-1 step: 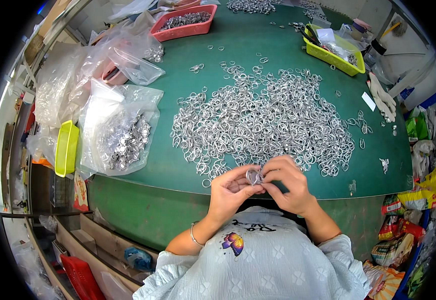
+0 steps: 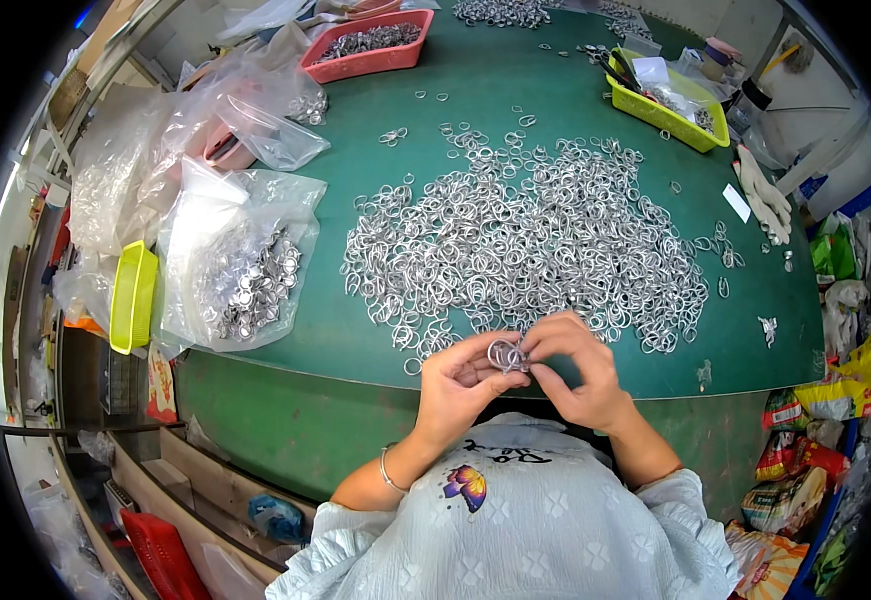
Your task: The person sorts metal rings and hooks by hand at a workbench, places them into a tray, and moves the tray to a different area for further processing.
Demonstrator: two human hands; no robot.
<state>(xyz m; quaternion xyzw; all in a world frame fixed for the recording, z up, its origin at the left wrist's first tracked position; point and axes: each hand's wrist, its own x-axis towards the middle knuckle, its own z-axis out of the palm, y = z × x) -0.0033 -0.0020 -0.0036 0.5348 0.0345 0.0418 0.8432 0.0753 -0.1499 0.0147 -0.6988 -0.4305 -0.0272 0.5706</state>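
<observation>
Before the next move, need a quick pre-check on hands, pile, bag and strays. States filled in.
1. Left hand has the metal: ok, a ring shows at its fingers.
2. Right hand in position: ok, fingertips meet the held metal beside the left hand's.
3. Number of pieces held: cannot tell, they overlap and fingers cover part.
4. Pile close by: ok, on the table just beyond both hands.
5. Strays gathered in: not ok, several rings lie apart at the right.
6. Bag apart from pile: ok, green tabletop shows between.
</observation>
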